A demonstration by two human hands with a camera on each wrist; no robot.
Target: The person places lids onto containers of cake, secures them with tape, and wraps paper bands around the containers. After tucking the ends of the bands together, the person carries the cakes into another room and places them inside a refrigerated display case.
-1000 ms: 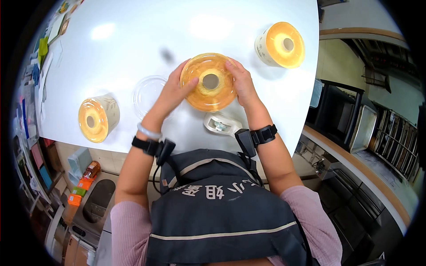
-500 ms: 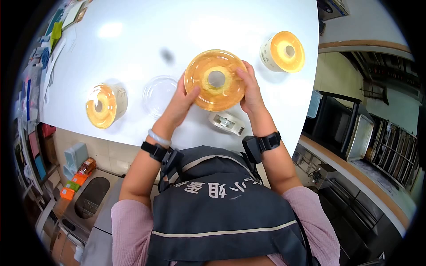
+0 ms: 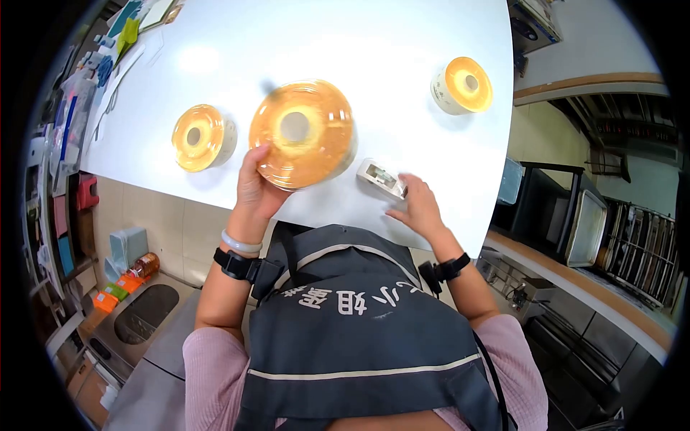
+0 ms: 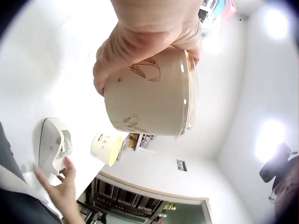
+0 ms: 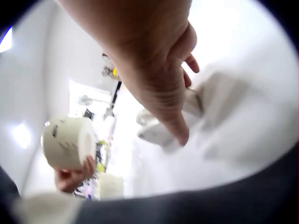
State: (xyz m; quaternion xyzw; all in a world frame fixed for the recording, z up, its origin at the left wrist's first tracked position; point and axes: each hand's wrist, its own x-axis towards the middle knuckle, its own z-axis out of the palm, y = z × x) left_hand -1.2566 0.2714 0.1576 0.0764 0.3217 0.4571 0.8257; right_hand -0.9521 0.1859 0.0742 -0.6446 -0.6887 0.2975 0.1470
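My left hand [image 3: 259, 190] grips a round paper cake tub [image 4: 145, 98] by its side, thumb up at the rim. The tub is pale with printed wheat ears; a clear lid covers the golden ring-shaped cake [image 3: 302, 161] inside. In the left wrist view it is raised and tipped on its side. My right hand [image 3: 420, 208] is at the right end of a white tape dispenser [image 3: 382, 179], thumb and fingers spread apart. In the right wrist view this hand [image 5: 159, 88] overlaps the dispenser [image 5: 161, 133], which is blurred.
A second cake tub [image 3: 198, 138] stands left on the white table [image 3: 402, 43], a third tub [image 3: 461, 86] at the right. Papers [image 3: 118, 86] lie along the far left edge. A sink [image 3: 147, 314] is below left; a rack of trays [image 3: 641, 266] stands right.
The right hand has let go of the cake tub and moved down right to the tape dispenser. The left hand has carried the tub leftward, over where the loose clear lid lay on the table.
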